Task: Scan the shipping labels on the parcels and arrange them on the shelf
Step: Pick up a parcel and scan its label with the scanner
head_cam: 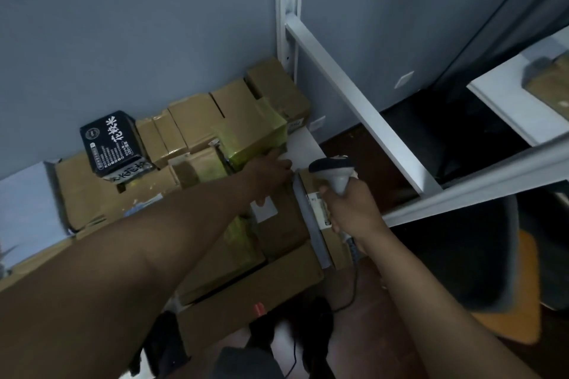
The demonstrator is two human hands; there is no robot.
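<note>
Gripping the scanner [334,174], right hand [349,209] closes around its handle.
Left hand [271,168] touches the yellow-taped parcel [249,129] on the shelf [303,140], left of the scanner; its grip I cannot tell.

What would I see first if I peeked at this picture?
Two bare arms reach in from the bottom. The right hand grips a grey scanner by the shelf's front edge, while the left hand touches a yellow-taped parcel. Behind, brown boxes line the wall, with a black box on top.
</note>
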